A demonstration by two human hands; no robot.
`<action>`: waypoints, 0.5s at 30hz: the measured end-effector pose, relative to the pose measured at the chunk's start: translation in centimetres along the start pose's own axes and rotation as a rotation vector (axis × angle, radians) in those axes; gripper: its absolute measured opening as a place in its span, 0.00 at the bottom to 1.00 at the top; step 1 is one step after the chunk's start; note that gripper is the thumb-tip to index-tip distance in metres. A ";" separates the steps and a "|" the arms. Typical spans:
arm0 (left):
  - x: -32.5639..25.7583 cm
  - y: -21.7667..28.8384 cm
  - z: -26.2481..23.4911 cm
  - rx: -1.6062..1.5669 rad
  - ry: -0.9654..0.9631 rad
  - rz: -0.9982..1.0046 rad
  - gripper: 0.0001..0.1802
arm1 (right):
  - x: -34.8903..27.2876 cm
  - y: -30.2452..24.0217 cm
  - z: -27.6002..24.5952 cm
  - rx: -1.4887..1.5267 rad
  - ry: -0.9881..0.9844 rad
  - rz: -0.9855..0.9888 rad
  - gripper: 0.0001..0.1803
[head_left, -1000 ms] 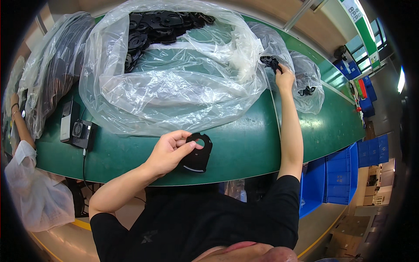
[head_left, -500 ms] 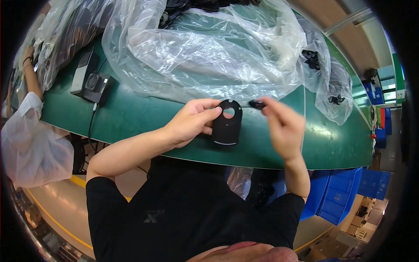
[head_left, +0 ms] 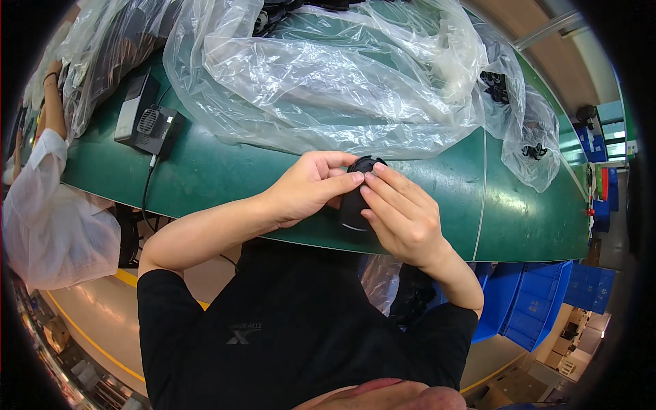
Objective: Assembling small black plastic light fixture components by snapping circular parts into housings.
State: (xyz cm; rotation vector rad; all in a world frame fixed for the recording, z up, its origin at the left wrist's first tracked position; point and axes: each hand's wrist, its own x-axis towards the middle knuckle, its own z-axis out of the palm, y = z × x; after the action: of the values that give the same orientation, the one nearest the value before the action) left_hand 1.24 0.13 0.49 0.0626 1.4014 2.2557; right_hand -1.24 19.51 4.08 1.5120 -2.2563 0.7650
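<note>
In the head view, a black plastic part (head_left: 355, 201) sits between the person's two hands, just above the near edge of the green worktop (head_left: 225, 178). The part is dark and matte, rounded at its top end and longer toward the person, with a thin pale line across its lower end; most of its face is hidden behind fingers. The left hand (head_left: 307, 188) is closed around the part from the left side, with the thumb on top near the rounded end. The right hand (head_left: 403, 219) grips it from the right, its fingers laid across the top of the part and meeting the left thumb there.

Just beyond the hands lies a large crumpled clear plastic bag (head_left: 328, 75), spread over much of the worktop, with dark pieces showing at its far end. A smaller clear bag (head_left: 526, 130) holding a few small black pieces lies to the right. On the left stands a grey-and-black device (head_left: 147, 119) with a cable running off the worktop edge. Another person's white sleeve (head_left: 48, 219) shows at the far left. Blue crates (head_left: 540, 301) stand under the worktop on the right.
</note>
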 end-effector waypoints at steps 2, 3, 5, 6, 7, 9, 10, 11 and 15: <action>-0.1 -0.1 0.2 -0.044 0.015 0.007 0.17 | -0.6 0.6 -0.1 0.045 0.083 0.047 0.14; -0.1 0.0 0.3 -0.089 0.032 0.015 0.16 | -0.8 0.9 0.0 0.092 0.166 0.093 0.13; 0.0 0.1 0.6 -0.069 0.052 0.010 0.17 | -0.8 1.2 0.0 0.306 0.230 0.344 0.13; 0.0 0.2 0.7 -0.050 0.070 0.006 0.18 | -0.8 1.4 0.1 0.518 0.291 0.596 0.13; 0.0 0.3 0.8 -0.049 0.068 0.002 0.18 | -1.1 1.8 0.5 0.775 0.275 0.720 0.13; 0.0 0.6 1.1 -0.011 0.027 0.013 0.18 | -1.5 2.4 0.3 0.889 0.148 0.835 0.13; 0.2 0.5 1.1 -0.008 0.015 0.011 0.18 | -1.7 2.5 0.1 1.004 0.011 0.945 0.14; 0.4 0.2 1.0 0.029 -0.018 0.013 0.18 | -1.6 2.3 -0.3 1.042 0.051 0.945 0.13; 0.3 0.2 1.0 0.125 0.021 -0.043 0.18 | -1.7 2.5 -0.4 0.998 -0.022 0.950 0.12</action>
State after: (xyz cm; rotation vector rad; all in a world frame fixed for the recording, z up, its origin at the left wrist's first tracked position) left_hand 1.19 0.99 1.07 0.0492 1.5390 2.1382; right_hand -2.90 21.74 2.84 0.5198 -2.7011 2.3814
